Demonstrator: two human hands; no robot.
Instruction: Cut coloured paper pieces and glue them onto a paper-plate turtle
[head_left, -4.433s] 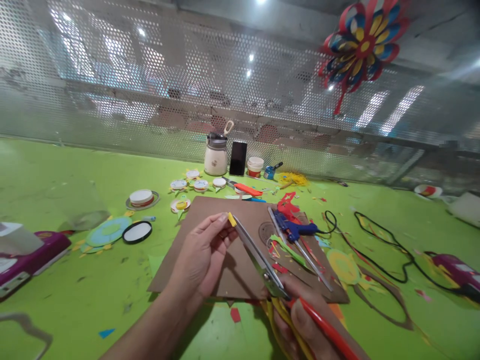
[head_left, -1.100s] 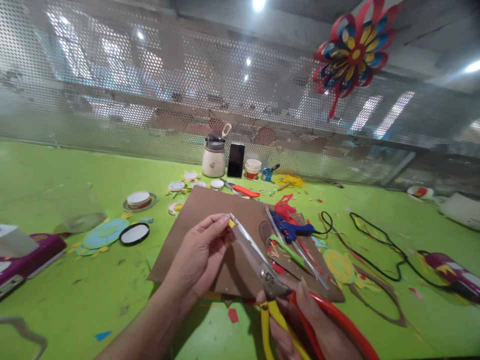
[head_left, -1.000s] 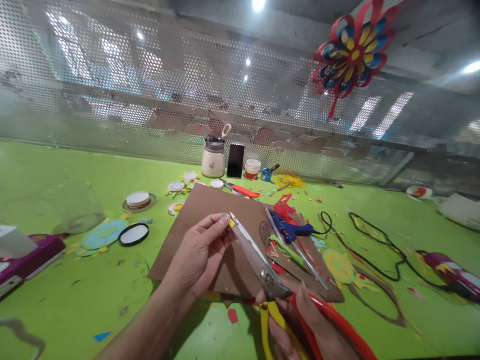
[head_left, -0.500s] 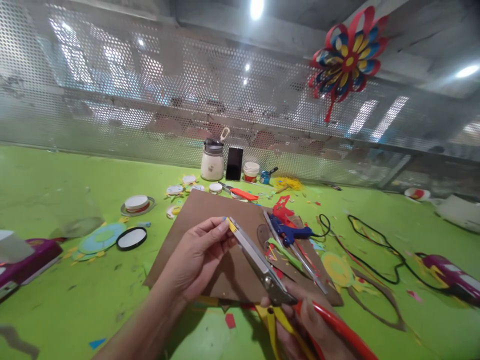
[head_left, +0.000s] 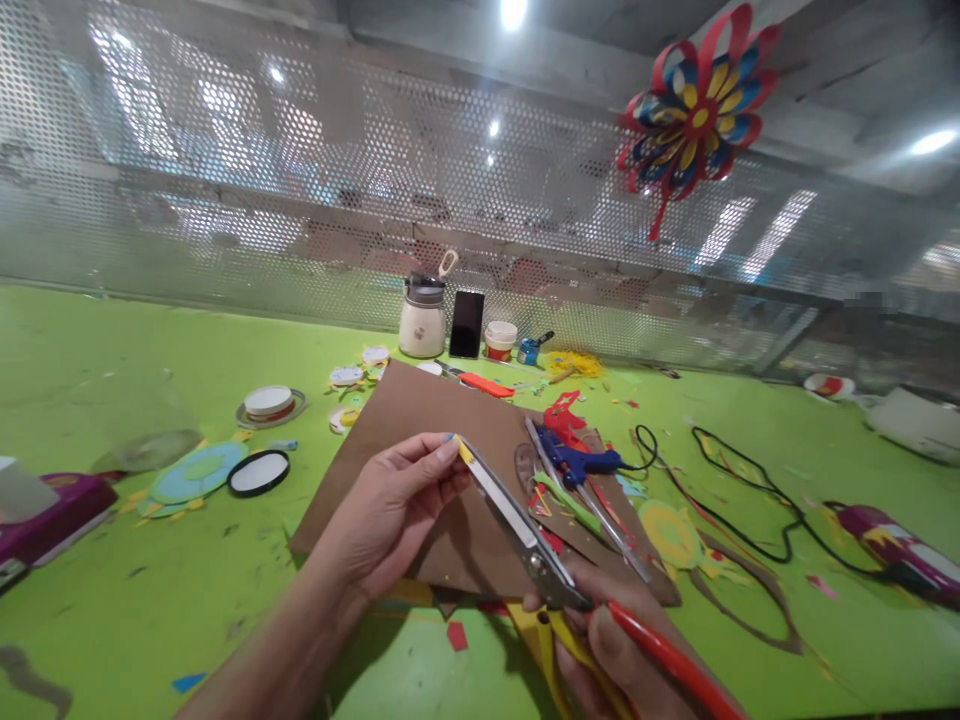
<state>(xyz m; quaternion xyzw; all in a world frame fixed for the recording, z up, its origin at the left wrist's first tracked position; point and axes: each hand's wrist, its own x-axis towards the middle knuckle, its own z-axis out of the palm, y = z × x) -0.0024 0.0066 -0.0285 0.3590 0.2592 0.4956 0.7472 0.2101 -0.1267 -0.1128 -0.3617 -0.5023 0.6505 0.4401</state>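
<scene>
Since 0.5 s ago the scissors blades have stayed closed on the scrap and the view has barely shifted. Beneath both hands a brown cardboard sheet lies on the green table, with a blue glue gun resting on its right part. The right hand grips the red and yellow scissor handles, fingers curled tight through them; its lower part is cut off by the frame edge. The left hand pinches a tiny yellow paper piece between thumb and forefinger, right at the blade tips. This looks like mid-snip trimming; a further cut would call for reopening the blades and turning the piece slightly. The piece's shape is too small to make out.
</scene>
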